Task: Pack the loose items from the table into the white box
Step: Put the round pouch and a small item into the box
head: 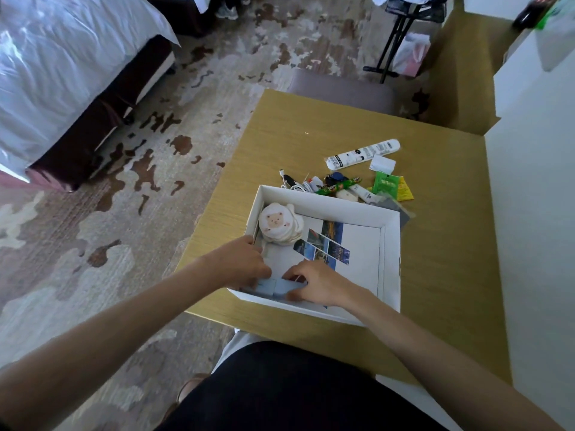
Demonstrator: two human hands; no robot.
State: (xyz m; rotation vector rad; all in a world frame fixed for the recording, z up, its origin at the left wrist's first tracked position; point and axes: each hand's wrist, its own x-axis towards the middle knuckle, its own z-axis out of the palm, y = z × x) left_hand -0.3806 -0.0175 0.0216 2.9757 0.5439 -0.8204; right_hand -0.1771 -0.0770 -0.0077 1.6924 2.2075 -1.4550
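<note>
Low in the middle of the frame, both hands work inside the shallow white cardboard box (pixel 392 244) on the tan wooden counter (pixel 441 275). The left hand (pixel 239 262) and right hand (pixel 317 283) each have their grip clamped on the two small light blue rectangular packs (pixel 275 287), pressing them into the box's near left corner. A round cream bear-face pouch (pixel 277 223) and a white card with a strip of photos (pixel 325 247) already lie inside. The step in hand looks like seating these packs. Just beyond the far wall, the loose pile waits: a white printed tube (pixel 362 154), a green sachet (pixel 384 181) and a white cable (pixel 295 184). Next, the hands must let go and reach over that wall.
</note>
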